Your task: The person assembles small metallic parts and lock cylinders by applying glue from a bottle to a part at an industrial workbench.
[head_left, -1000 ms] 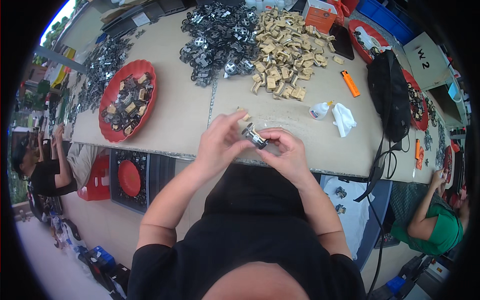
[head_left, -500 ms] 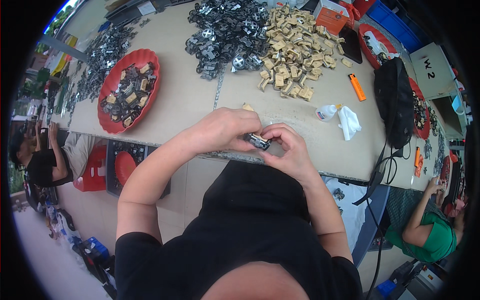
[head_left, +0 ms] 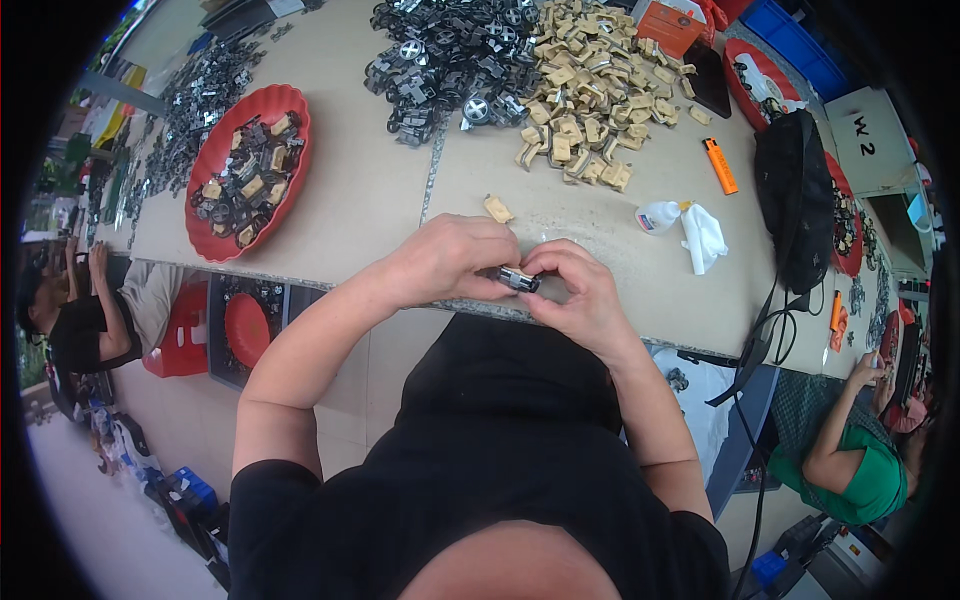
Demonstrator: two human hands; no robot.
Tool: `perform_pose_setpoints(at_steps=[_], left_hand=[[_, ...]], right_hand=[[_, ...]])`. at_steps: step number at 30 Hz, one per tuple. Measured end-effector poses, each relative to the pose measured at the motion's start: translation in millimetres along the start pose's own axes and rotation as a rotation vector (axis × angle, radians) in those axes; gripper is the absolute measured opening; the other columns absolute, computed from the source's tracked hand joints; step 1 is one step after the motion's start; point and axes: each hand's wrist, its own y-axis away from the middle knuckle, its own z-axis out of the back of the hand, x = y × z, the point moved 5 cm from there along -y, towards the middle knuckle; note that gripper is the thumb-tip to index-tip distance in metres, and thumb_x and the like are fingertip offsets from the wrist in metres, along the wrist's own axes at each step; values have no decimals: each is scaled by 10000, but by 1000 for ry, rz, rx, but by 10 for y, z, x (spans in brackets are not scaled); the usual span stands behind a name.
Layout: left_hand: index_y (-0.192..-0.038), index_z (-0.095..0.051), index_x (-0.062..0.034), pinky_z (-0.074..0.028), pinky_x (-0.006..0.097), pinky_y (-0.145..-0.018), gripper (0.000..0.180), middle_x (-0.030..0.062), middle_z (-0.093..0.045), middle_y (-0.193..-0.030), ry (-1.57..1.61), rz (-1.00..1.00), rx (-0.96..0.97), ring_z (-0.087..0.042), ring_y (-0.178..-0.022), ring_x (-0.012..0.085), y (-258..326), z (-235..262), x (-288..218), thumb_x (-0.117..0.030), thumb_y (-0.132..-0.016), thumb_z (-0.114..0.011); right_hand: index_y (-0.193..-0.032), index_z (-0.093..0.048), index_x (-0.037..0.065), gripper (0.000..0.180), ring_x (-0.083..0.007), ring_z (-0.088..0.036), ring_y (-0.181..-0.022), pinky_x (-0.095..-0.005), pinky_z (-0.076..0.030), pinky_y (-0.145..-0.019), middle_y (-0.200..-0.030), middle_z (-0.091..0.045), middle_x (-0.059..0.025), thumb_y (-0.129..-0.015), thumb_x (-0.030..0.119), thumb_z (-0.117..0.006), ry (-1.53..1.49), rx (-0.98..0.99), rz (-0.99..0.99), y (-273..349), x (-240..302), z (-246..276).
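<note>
My left hand (head_left: 455,260) and my right hand (head_left: 588,302) meet at the near edge of the table. Between their fingertips is a small black-and-silver part (head_left: 518,280), pinched from both sides and partly hidden by the fingers. Just beyond my left hand lies a loose tan block (head_left: 498,208). Farther off, a heap of tan blocks (head_left: 590,95) sits beside a heap of black and silver parts (head_left: 450,60).
A red scalloped bowl (head_left: 303,135) of assembled pieces stands at the left. To the right are a small white bottle (head_left: 656,217), a white tissue (head_left: 706,242), an orange lighter (head_left: 720,166) and a black bag (head_left: 795,205) with hanging straps. Co-workers sit on both sides.
The held part has turned slightly between my fingers, and less tan shows on it. My view has shifted a little, uncovering the loose tan block beyond my left hand.
</note>
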Motion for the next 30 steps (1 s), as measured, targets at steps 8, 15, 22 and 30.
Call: perform_pose_setpoints(at_steps=[8,15,22,30], left_hand=[[-882,-541,-42,-469,311,-602,327,68,-540,-861,-375,-198,-145,-558,-740,228,100,42,-160,-107,-587,-667],[-885,-531,-30,-482,316,-605,329,75,-522,-873,-378,-202,-30,-558,-776,224,135,-5,-248,-96,-581,-638],[-816,-528,-43,-491,283,-653,226,63,-529,-893,-664,-359,-188,-555,-821,194,179,-9,-376,-78,-600,-585],[-742,-511,-45,-496,310,-738,180,79,-522,-877,-765,-499,-241,-551,-824,215,172,-114,-414,-102,-586,-581]], right_hand=[[-875,-545,11,258,-219,-547,-865,-284,-431,-773,-919,-547,-105,-633,-10,-630,-57,-135,30,24,-9,8],[-1003,-528,-17,234,-180,-582,-843,-271,-435,-812,-1008,-556,-105,-775,9,-573,-673,-398,-215,147,-230,125],[-1096,-479,-31,334,-170,-557,-917,-278,-434,-828,-1018,-552,-126,-776,-3,-567,-605,-249,-275,81,-206,88],[-1116,-449,-29,415,-123,-540,-850,-248,-437,-752,-978,-547,-98,-727,-7,-593,-412,-125,-333,24,-143,-7]])
